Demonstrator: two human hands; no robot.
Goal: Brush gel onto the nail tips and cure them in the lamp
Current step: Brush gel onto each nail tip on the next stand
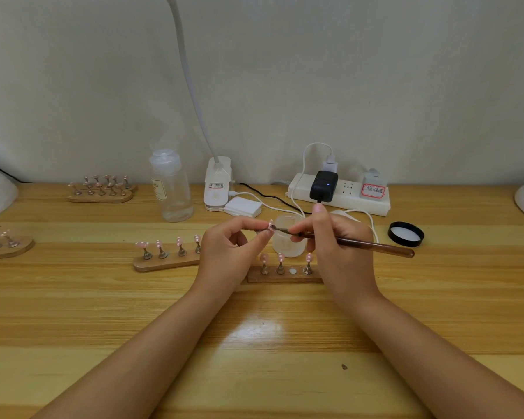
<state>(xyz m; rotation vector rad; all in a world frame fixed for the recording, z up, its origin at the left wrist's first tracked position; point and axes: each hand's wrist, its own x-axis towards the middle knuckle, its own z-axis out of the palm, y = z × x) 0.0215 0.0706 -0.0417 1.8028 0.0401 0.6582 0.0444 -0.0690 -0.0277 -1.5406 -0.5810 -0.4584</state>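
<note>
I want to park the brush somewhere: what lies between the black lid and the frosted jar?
In the head view, between the black lid and frosted jar: right hand, brush handle, a white cable.

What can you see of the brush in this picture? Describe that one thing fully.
The brush is slim, with a long glossy brown handle that looks like wood or resin, and a darker tip. It lies nearly level, handle end pointing right and slightly down. The right hand pinches it near the front; its tip meets the pink nail tip held by the left hand, above the frosted jar.

Pink white-dotted nail tips (280, 257), brown brush (360, 244)
</note>
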